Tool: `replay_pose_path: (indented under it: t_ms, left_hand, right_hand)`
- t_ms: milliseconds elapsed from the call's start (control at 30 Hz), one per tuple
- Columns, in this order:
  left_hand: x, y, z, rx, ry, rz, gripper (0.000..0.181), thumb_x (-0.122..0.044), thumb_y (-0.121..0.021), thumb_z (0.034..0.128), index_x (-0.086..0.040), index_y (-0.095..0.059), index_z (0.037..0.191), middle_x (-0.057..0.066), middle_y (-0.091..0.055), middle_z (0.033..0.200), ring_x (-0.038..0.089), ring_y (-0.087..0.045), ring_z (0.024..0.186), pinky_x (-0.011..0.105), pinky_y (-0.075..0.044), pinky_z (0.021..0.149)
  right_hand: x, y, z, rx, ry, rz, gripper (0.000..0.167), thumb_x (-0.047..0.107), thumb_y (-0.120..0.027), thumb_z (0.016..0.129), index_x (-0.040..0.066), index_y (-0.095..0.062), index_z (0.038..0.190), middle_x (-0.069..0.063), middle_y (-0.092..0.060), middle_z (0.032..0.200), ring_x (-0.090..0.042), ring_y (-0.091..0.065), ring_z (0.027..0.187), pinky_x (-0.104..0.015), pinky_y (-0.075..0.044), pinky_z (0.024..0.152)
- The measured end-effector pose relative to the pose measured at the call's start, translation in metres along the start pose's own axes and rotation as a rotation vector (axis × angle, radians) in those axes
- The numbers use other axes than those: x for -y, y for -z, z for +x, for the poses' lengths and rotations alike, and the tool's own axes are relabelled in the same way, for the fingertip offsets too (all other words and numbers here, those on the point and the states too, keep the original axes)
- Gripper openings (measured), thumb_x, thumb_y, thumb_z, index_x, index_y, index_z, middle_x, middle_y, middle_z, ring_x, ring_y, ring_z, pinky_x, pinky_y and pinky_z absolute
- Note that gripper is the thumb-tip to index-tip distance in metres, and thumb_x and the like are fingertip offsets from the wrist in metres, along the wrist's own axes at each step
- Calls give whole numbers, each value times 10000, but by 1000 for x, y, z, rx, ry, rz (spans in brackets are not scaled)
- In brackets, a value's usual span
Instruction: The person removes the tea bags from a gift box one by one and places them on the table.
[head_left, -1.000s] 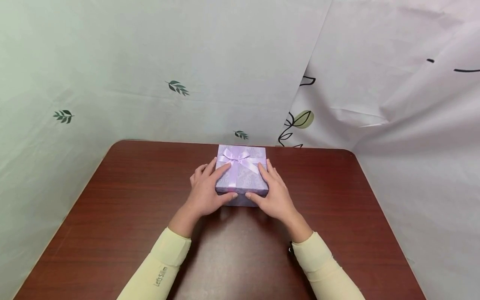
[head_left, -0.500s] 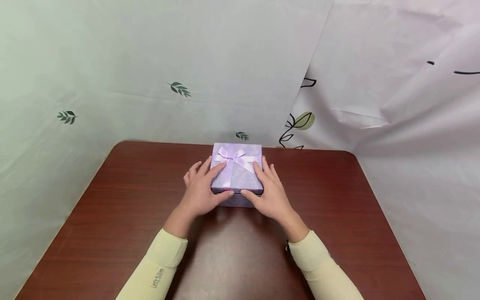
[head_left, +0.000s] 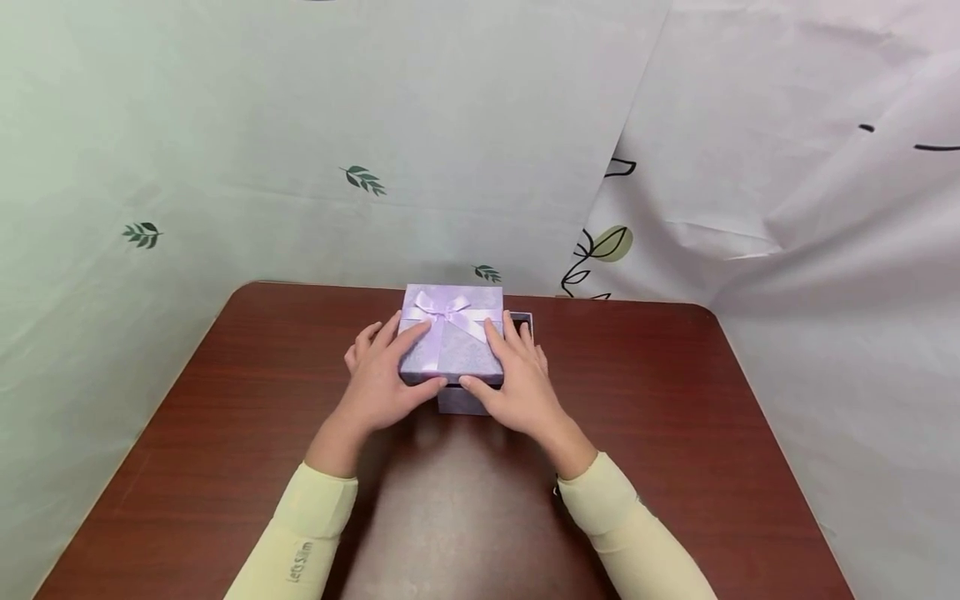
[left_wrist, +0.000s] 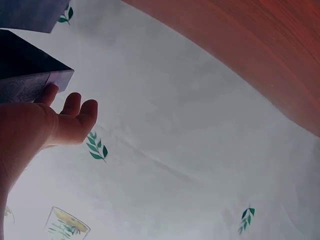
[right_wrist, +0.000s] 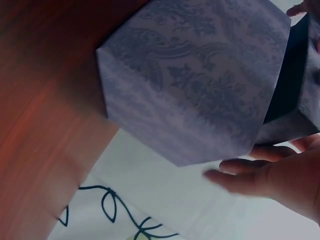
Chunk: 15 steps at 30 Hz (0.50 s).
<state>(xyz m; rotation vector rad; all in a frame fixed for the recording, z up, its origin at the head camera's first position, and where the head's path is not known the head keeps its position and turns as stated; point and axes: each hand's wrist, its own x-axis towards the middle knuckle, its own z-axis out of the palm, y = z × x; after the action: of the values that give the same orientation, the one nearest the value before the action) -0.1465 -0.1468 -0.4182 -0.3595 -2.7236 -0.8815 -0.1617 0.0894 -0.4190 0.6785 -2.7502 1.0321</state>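
Observation:
A lilac patterned box lid (head_left: 459, 348) with a satin ribbon bow (head_left: 444, 312) is between my two hands at the table's far middle. My left hand (head_left: 378, 382) grips its left side and front edge, thumb at the front. Opposite it, my right hand (head_left: 527, 385) grips the right side likewise. Beneath sits the matching box base (head_left: 461, 402), its dark inside showing at the back right. The lid is shifted left of the base. In the left wrist view, the lid's dark hollow (left_wrist: 22, 57) faces the base, with a gap between. The right wrist view shows the base's patterned wall (right_wrist: 195, 80).
The dark red-brown wooden table (head_left: 675, 417) extends around the box, its far corners rounded. Pale cloth (head_left: 480, 142) with leaf prints hangs behind and at both sides. A small dark item (head_left: 557, 486) shows beside the right sleeve.
Both hands have lifted the lid and carried it left off the base. The base's opening has come into view at the right; the base has stayed on the table.

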Motion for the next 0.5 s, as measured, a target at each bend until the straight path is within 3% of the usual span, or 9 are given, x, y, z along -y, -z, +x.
replay_pose_path:
  t_ms: [133, 500]
  left_hand:
    - [5, 6, -3, -8, -2, -14, 785, -466, -823, 766, -221, -539, 1456, 194, -330, 1563, 483, -235, 1346, 674, -156, 969]
    - [19, 24, -11, -17, 42, -32, 775, -390, -851, 748, -211, -552, 1441, 204, -326, 1566, 496, -219, 1347, 681, -155, 953]
  right_hand:
    - [7, -4, 4, 16, 5, -23, 860, 521, -697, 895, 137, -335, 1574, -155, -153, 1634, -478, -131, 1454, -667, -85, 1103]
    - [28, -17, 14, 55, 10, -29, 855, 517, -695, 899, 150, -327, 1578, -134, -124, 1643, -428, -102, 1475, -655, -67, 1108]
